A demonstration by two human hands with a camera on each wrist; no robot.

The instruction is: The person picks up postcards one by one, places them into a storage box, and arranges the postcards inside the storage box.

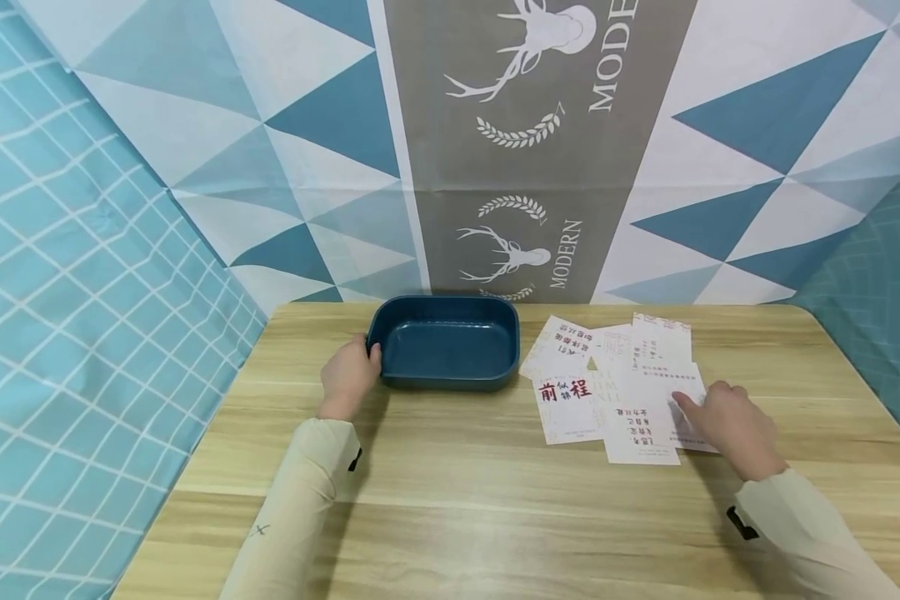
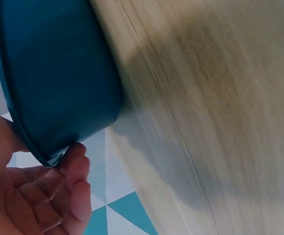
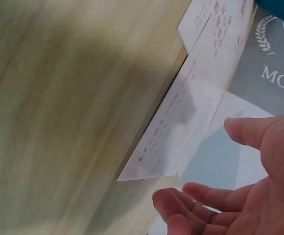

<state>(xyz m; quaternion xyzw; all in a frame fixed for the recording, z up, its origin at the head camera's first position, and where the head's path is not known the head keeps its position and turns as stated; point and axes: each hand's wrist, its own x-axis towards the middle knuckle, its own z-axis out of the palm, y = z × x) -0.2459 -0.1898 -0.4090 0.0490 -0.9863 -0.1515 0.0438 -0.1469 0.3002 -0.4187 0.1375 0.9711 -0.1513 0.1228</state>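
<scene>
A dark blue rectangular basin [image 1: 446, 383] with rounded corners stands at the back of the table, nothing visible inside it. My left hand [image 1: 350, 377] grips its left rim, thumb on one side and curled fingers on the other, as the left wrist view [image 2: 39, 191] also shows. To the right lies a loose spread of overlapping white paper cards [image 1: 641, 446] printed with red and dark characters. Over the rightmost card [image 3: 164, 129] hovers my right hand [image 1: 737, 427], thumb and fingers apart with nothing between them; the right wrist view shows a gap to the card.
The wood-grain table [image 1: 450, 517] runs back to a patterned cloth wall [image 1: 495, 167] right behind the basin. A blue checked cloth [image 1: 67, 333] hangs along the left side, and a teal cloth [image 1: 877, 292] hangs on the right.
</scene>
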